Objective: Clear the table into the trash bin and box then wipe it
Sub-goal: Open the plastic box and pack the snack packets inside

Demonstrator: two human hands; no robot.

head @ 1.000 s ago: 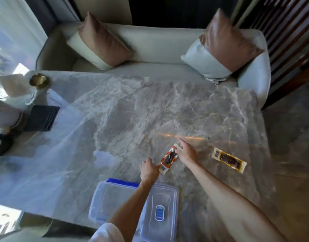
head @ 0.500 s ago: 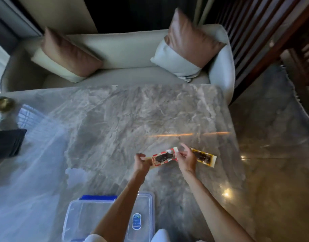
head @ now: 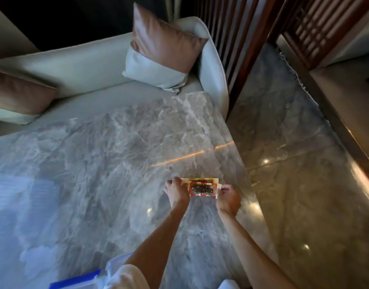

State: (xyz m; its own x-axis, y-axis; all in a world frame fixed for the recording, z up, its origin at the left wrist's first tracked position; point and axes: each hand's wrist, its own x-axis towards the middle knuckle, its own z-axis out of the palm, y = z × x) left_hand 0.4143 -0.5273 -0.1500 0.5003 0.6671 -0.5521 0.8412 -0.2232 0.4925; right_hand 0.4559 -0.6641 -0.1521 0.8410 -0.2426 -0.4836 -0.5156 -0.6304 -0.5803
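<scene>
Both hands hold snack packets over the right part of the grey marble table [head: 108, 155]. A red-edged snack packet [head: 202, 189] with a dark filling lies on top of a yellow-edged snack packet [head: 202, 180], of which only the upper strip shows. My left hand [head: 177, 193] grips the left ends of the packets. My right hand [head: 227, 198] pinches their right ends. A clear plastic box with a blue clip [head: 81, 279] peeks in at the bottom edge, partly behind my left sleeve.
A pale sofa [head: 79, 65] with two brown and grey cushions [head: 160, 49] stands behind the table. The table's right edge runs close to my right hand, with glossy stone floor [head: 294, 184] beyond. Dark wooden slatted screens [head: 238, 38] rise at the back right.
The view has swung right. Both hands carried the red-edged packet to the right and onto the yellow-edged one, and now hold the two packets together by their ends.
</scene>
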